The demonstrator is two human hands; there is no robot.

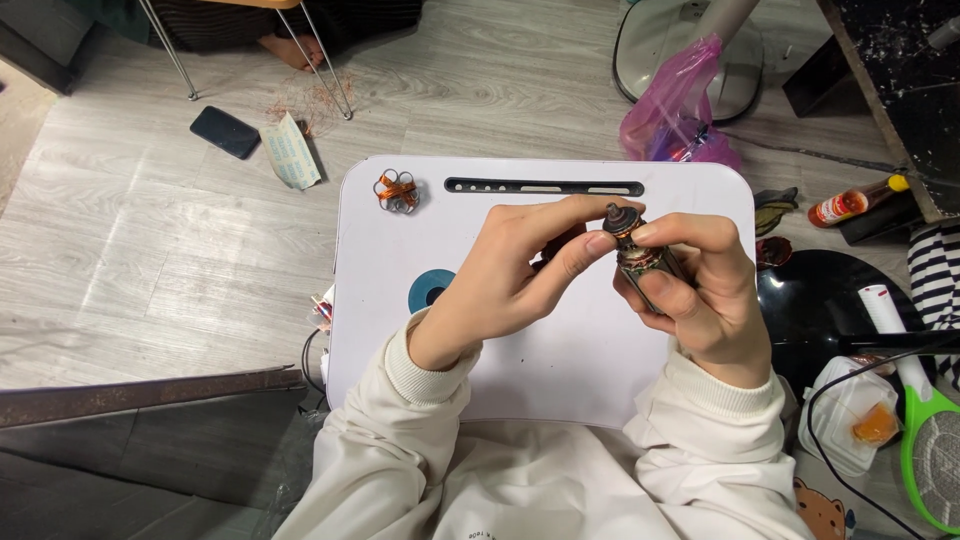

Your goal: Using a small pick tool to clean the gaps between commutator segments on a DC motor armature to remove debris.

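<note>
white lap table [560, 370] over grey floor; right hand [700, 295] grips small copper-wound motor rotor [640, 252] steady, left hand [510, 275] fingertips pinching its tip.

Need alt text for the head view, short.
Both hands hold a small motor rotor over a white lap table: the right hand grips its body, the left hand pinches its top. A copper wire coil lies near the table's far corner.

Looking steeply down from head height, close over the white lap table [560, 370], facing its far edge. Taking in the whole tabletop, near edge at the sleeves, with grey plank floor [130, 230] surrounding.
</note>
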